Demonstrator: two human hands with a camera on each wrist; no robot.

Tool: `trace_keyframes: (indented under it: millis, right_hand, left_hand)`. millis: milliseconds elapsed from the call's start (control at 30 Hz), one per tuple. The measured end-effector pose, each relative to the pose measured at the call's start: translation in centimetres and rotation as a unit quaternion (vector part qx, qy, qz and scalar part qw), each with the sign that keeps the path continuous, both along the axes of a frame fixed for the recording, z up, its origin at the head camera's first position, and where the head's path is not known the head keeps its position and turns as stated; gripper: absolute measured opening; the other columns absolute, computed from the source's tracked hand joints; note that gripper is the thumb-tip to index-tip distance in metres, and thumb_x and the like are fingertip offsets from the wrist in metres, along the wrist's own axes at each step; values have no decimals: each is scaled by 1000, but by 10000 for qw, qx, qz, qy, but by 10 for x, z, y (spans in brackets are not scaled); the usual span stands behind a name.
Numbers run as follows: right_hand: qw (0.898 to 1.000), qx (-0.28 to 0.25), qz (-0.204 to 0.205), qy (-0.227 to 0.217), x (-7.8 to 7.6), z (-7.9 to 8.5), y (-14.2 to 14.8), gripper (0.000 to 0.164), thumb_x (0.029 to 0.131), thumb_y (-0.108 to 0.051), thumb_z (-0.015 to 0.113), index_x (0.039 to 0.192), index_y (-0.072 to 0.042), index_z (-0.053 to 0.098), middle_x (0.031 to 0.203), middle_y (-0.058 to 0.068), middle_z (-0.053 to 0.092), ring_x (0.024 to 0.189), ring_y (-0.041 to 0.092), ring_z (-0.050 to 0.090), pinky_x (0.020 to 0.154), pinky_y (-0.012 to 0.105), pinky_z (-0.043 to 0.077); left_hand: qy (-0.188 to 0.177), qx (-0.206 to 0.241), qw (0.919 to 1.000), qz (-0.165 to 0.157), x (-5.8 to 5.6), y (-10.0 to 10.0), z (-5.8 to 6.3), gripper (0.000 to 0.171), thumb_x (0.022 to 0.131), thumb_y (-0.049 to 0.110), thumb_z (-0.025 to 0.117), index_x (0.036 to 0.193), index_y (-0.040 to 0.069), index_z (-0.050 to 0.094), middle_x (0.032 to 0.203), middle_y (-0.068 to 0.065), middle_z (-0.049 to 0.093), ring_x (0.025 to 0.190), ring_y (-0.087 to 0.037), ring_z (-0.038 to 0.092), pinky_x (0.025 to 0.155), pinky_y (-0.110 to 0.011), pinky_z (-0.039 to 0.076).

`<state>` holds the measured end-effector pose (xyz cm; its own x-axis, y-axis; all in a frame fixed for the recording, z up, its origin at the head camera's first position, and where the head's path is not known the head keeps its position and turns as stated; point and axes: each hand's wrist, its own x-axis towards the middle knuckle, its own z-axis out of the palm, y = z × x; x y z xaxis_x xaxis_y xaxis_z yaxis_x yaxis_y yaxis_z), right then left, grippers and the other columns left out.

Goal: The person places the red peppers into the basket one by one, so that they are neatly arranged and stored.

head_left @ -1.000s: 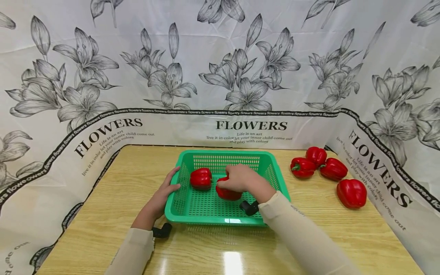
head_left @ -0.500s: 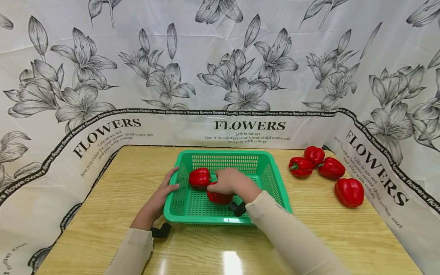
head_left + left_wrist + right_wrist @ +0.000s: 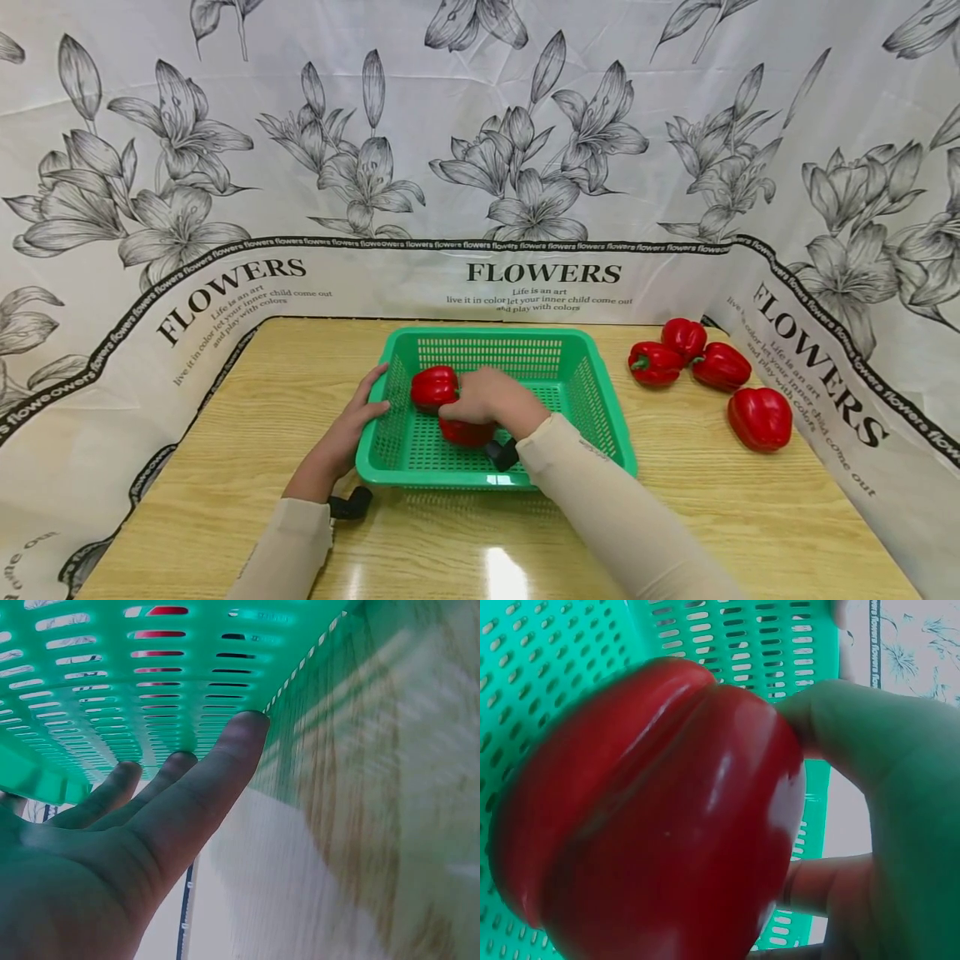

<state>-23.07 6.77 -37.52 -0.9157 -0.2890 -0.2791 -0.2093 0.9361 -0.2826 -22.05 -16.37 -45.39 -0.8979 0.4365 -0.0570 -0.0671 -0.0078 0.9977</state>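
Observation:
My right hand grips a red bell pepper low inside the green basket. In the right wrist view this pepper fills the middle, with thumb and fingers on its right side. Close by on its left sits another red bell pepper; whether the two touch is hard to tell. My left hand holds the basket's left side, thumb over the rim. Its extended fingers lie against the outside of the slotted wall in the left wrist view.
Several more red bell peppers lie on the wooden table right of the basket, one pepper nearer the front. A flower-printed cloth hangs behind and along the sides.
My right hand has moved left inside the basket with its bell pepper, closer to the other one. The left hand has kept its place on the rim.

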Motion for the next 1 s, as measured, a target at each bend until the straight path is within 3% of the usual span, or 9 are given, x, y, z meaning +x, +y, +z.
trace_keyframes:
  millis: [333, 633, 1000]
  right_hand:
    - [9990, 367, 246, 7, -3, -6, -14, 34, 76, -48, 54, 84, -16, 65, 80, -1, 61, 69, 15, 55, 58, 29, 45]
    - [9979, 576, 272, -70, -1, -6, -19, 37, 75, -51, 54, 77, -15, 64, 77, 1, 59, 67, 16, 55, 57, 29, 45]
    - [9964, 728, 419, -86, 3, -5, -28, 39, 77, -53, 53, 80, -16, 65, 75, 0, 59, 68, 16, 54, 60, 29, 44]
  left_hand:
    - [30, -48, 10000, 23, 0, 0, 1, 54, 97, 29, 37, 140, 48, 10, 151, -3, 6, 127, -41, 34, 88, -45, 46]
    - [15, -75, 10000, -21, -2, -1, -1, 53, 97, 29, 37, 139, 49, 10, 151, -4, 7, 126, -41, 35, 88, -44, 46]
    - [4, -22, 9999, -101, -2, -1, -2, 53, 97, 29, 36, 140, 48, 11, 151, -2, 4, 128, -42, 33, 89, -44, 45]
